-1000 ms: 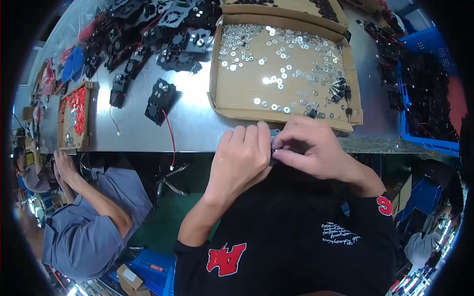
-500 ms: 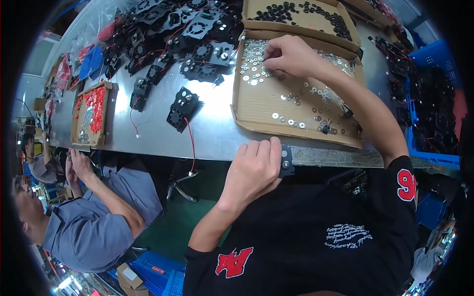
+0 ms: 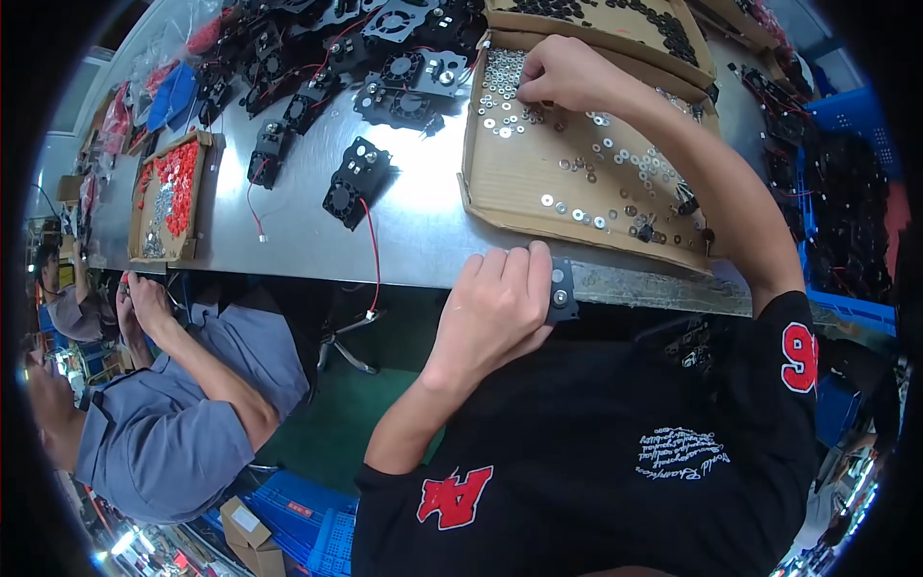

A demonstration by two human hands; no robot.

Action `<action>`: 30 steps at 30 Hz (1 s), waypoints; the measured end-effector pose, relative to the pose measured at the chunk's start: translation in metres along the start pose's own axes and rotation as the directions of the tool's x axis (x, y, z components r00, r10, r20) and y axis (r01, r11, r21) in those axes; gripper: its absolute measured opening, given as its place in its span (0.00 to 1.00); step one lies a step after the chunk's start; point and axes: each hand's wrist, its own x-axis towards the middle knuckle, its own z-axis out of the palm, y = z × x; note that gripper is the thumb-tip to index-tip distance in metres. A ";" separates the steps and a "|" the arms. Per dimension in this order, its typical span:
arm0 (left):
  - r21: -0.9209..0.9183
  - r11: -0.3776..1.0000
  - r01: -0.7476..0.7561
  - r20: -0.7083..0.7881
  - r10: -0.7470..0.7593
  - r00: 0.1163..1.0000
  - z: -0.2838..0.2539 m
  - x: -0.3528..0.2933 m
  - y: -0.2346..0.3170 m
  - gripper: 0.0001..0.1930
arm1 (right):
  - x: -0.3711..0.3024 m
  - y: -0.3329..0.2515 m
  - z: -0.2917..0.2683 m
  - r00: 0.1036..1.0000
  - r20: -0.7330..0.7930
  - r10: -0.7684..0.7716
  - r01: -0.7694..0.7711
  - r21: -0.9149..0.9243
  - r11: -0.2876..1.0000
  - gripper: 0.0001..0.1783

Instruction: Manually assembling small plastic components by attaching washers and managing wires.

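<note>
My left hand point(image 3: 500, 306) is closed round a black fan module point(image 3: 562, 290) at the table's front edge; a flat plate with metal fasteners sticks out past the fingers, and the hand hides the rest. My right hand point(image 3: 569, 77) reaches into a shallow cardboard tray point(image 3: 510, 183). Its fingertips are drawn together beside a heap of small silver nuts and washers point(image 3: 502, 82). Whatever they pinch, if anything, is too small to make out. Loose washers point(image 3: 578, 214) lie scattered nearer me in that tray.
A fan module point(image 3: 356, 183) with a red cable lies left of the tray, below a pile of similar modules point(image 3: 404, 72). Black parts fill a second cardboard tray point(image 3: 615, 21) behind. A blue crate point(image 3: 851, 306) stands right. A co-worker point(image 3: 183, 413) sits left by a box of red parts point(image 3: 197, 192).
The view has shifted slightly, so the table and trays sit higher in the picture. My right hand stays by the nuts, and my left hand keeps its hold on the fan module.
</note>
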 end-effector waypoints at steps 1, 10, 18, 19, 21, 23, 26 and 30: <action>0.002 1.000 0.005 0.004 -0.005 1.000 0.000 0.000 0.001 0.39 | 0.000 0.001 0.002 1.000 0.003 0.000 0.000 0.000 1.000 0.13; -0.049 0.998 0.038 -0.003 -0.038 0.999 -0.002 0.000 -0.002 0.38 | -0.057 -0.020 -0.005 0.985 -0.170 -0.029 0.033 0.023 0.999 0.11; -0.082 0.997 0.012 0.048 -0.008 0.999 -0.002 0.008 -0.002 0.36 | -0.111 -0.002 -0.003 0.974 -0.128 0.186 -0.108 0.461 0.881 0.09; -0.082 0.997 0.006 0.047 -0.002 0.999 -0.002 0.008 0.000 0.36 | -0.111 0.001 -0.003 0.971 -0.069 0.228 -0.173 0.452 0.875 0.10; -0.068 0.998 0.003 0.033 0.000 0.999 0.000 0.007 0.002 0.36 | -0.112 0.004 -0.001 0.963 -0.015 0.269 -0.235 0.441 0.866 0.10; -0.109 0.994 0.021 0.042 -0.016 0.999 0.000 0.008 0.005 0.35 | -0.110 0.002 0.003 0.992 -0.055 0.109 -0.080 0.384 0.920 0.11; -0.143 0.989 0.041 0.043 -0.035 0.998 0.002 0.008 0.008 0.36 | -0.094 -0.011 0.002 0.998 -0.041 0.056 -0.042 0.283 0.958 0.12; -0.180 0.983 0.042 0.048 -0.034 0.998 -0.001 0.008 0.008 0.35 | -0.061 -0.012 0.008 0.997 -0.046 -0.057 0.059 0.061 0.996 0.14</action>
